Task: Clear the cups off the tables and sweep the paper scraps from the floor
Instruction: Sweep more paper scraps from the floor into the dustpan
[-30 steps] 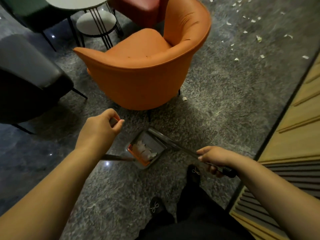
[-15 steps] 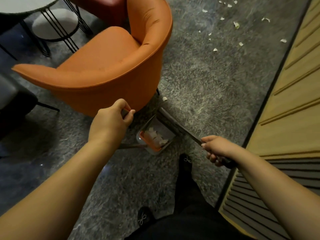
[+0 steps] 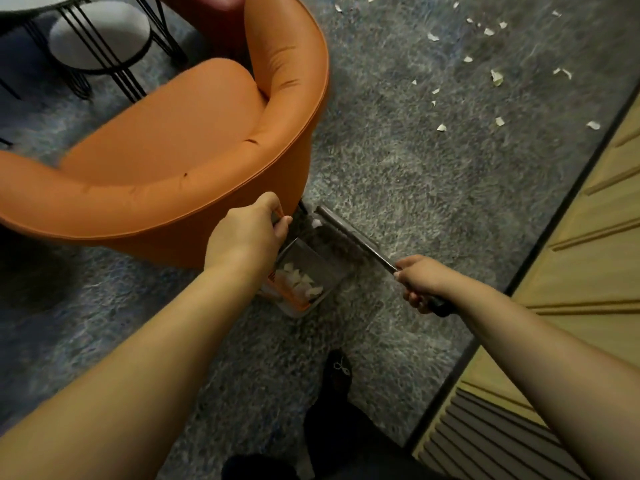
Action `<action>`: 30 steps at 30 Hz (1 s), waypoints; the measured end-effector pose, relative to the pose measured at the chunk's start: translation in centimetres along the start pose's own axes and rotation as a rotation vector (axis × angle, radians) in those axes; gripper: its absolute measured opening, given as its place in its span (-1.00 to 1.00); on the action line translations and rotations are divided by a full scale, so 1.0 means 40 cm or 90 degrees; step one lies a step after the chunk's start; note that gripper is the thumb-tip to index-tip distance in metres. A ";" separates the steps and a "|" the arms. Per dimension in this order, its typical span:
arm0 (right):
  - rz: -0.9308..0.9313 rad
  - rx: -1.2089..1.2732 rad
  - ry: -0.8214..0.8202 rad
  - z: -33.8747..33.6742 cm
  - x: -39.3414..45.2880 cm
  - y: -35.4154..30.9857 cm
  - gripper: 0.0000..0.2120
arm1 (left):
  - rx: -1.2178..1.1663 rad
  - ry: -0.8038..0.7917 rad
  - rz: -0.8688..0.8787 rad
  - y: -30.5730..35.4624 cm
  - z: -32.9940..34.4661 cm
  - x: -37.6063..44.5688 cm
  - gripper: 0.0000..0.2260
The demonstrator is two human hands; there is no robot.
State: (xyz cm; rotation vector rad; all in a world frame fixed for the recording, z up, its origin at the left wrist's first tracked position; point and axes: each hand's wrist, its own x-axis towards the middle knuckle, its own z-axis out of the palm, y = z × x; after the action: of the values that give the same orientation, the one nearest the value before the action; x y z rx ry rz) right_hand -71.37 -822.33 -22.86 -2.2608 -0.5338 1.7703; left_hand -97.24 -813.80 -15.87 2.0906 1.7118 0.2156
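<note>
White paper scraps [image 3: 302, 283] sit piled in your dustpan [image 3: 304, 271] on the grey floor [image 3: 398, 168], just beside the orange armchair [image 3: 180, 150]. Your left hand [image 3: 246, 237] curls round the dustpan's handle; your right hand [image 3: 420, 282] grips the broom [image 3: 349, 233], its head touching the pan's mouth. More scraps [image 3: 495, 77] lie scattered well beyond.

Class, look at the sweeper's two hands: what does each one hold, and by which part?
The right hand grips the dark long-handled broom near its handle's end. The left hand grips the upright handle of the clear dustpan at its top.
</note>
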 end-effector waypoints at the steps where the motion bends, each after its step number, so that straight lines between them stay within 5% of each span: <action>1: -0.001 -0.013 -0.004 -0.012 0.024 -0.020 -0.80 | 0.005 -0.001 0.004 0.008 0.003 0.019 -0.84; 7: -0.017 -0.122 -0.010 -0.057 0.133 -0.117 -0.88 | 0.042 -0.034 0.049 0.058 0.025 0.102 -0.84; 13: -0.029 -0.319 -0.025 -0.072 0.178 -0.172 -0.73 | 0.071 -0.028 0.036 0.087 0.039 0.124 -0.84; 21: -0.004 -0.495 -0.057 -0.103 0.102 -0.087 -0.75 | 0.081 -0.026 0.033 0.082 0.042 0.150 -0.84; 30: 0.049 -0.281 -0.111 -0.122 -0.018 0.100 -0.85 | 0.085 -0.019 0.043 0.092 0.039 0.159 -0.85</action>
State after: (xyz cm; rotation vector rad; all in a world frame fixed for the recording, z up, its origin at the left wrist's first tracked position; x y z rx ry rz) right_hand -66.22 -826.01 -22.56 -2.4388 -0.9691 2.0678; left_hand -91.90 -808.56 -16.69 2.2373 1.6819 0.0912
